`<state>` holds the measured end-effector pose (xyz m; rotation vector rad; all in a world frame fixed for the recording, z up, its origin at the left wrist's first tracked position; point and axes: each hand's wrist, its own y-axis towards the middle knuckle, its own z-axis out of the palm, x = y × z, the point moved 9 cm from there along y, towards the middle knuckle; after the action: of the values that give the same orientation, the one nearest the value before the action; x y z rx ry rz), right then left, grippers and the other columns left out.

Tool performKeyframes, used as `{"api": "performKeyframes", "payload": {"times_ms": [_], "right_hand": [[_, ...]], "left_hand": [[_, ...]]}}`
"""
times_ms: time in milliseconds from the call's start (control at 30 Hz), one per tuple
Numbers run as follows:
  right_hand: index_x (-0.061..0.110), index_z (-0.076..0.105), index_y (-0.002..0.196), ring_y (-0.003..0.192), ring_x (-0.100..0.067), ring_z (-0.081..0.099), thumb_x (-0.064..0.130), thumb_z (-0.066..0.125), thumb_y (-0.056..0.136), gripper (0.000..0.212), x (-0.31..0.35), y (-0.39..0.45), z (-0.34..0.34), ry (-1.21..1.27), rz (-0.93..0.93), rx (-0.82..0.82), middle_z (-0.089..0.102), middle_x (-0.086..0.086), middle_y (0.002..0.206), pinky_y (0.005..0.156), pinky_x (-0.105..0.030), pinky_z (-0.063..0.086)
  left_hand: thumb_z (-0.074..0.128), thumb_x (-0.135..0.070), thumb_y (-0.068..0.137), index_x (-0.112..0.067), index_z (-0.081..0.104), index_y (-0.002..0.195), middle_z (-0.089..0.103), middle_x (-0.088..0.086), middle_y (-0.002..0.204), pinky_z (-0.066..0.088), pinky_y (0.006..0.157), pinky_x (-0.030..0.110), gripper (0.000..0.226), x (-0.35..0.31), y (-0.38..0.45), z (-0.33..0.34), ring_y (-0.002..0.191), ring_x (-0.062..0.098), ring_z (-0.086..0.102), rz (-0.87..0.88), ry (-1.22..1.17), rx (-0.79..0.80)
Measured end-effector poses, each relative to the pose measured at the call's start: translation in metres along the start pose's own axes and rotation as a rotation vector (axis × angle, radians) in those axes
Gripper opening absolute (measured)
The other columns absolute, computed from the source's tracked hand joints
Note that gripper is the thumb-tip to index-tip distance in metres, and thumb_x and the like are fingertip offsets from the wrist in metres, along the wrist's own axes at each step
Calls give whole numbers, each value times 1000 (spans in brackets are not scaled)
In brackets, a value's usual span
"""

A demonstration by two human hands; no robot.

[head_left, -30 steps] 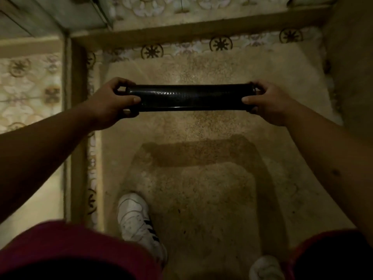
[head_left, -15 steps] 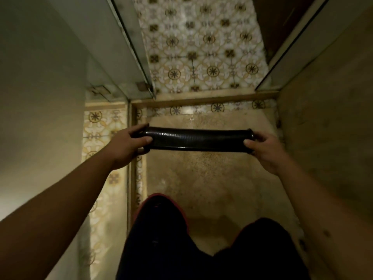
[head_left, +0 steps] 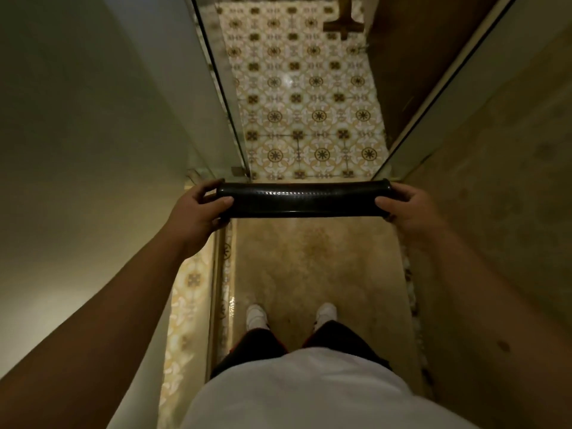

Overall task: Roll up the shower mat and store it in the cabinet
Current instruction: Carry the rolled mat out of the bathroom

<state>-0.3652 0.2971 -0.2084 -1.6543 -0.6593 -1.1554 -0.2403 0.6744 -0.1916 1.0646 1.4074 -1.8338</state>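
The shower mat [head_left: 301,200] is a tight black roll with a dotted, glossy surface, held level in front of me at about waist height. My left hand [head_left: 198,212] grips its left end with the thumb on top. My right hand [head_left: 408,209] grips its right end in the same way. The roll hangs above the edge where the speckled shower floor meets the patterned tiles. No cabinet is in view.
I stand on a beige speckled shower floor [head_left: 309,267] with my two white shoes [head_left: 257,315] side by side. A glass panel [head_left: 223,88] runs along the left, a wall [head_left: 501,181] closes the right. Patterned floor tiles [head_left: 309,103] stretch ahead; a dark wooden object [head_left: 343,24] stands far off.
I have risen from a crouch to standing, and the view has lifted so the patterned tiles ahead show. Both hands keep the same grip on the rolled mat.
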Motion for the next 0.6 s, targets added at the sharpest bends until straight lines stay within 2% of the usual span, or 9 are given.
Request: {"api": "performKeyframes", "payload": {"times_ms": [100, 233, 367, 467, 600], "right_hand": [[25, 68, 100, 71, -7, 69, 12, 75, 74, 30, 15, -1, -12, 16, -22, 32, 75, 9, 82, 58, -21, 54], [25, 66, 99, 64, -5, 68, 6, 74, 75, 31, 20, 0, -37, -12, -45, 56, 71, 5, 83, 54, -20, 53], [29, 68, 97, 75, -11, 69, 3, 76, 71, 38, 27, 11, -58, -63, -71, 105, 71, 3, 89, 64, -27, 58], [18, 59, 121, 79, -7, 69, -4, 75, 71, 57, 34, 25, -70, -101, -74, 144, 67, 1, 98, 64, -18, 55], [9, 54, 131, 93, -17, 66, 1, 78, 69, 68, 41, 48, -87, -120, -45, 147, 65, -7, 110, 71, -23, 56]], "left_hand": [[62, 1, 86, -17, 57, 126, 62, 11, 115, 51, 78, 37, 43, -14, -9, 15, 97, 28, 62, 37, -7, -18], [62, 1, 86, -16, 54, 132, 63, 5, 111, 51, 78, 35, 49, -18, -16, 41, 95, 25, 61, 47, 0, -31], [62, 2, 86, -13, 54, 132, 62, 7, 108, 48, 74, 35, 49, -19, -13, 62, 91, 25, 60, 54, -21, -52], [62, 2, 86, -12, 53, 134, 62, 8, 108, 48, 75, 35, 50, -21, -8, 75, 93, 27, 59, 60, -31, -55], [61, 3, 86, -11, 52, 135, 60, 12, 115, 49, 77, 36, 52, -23, 4, 89, 97, 29, 59, 60, -49, -50]]}}
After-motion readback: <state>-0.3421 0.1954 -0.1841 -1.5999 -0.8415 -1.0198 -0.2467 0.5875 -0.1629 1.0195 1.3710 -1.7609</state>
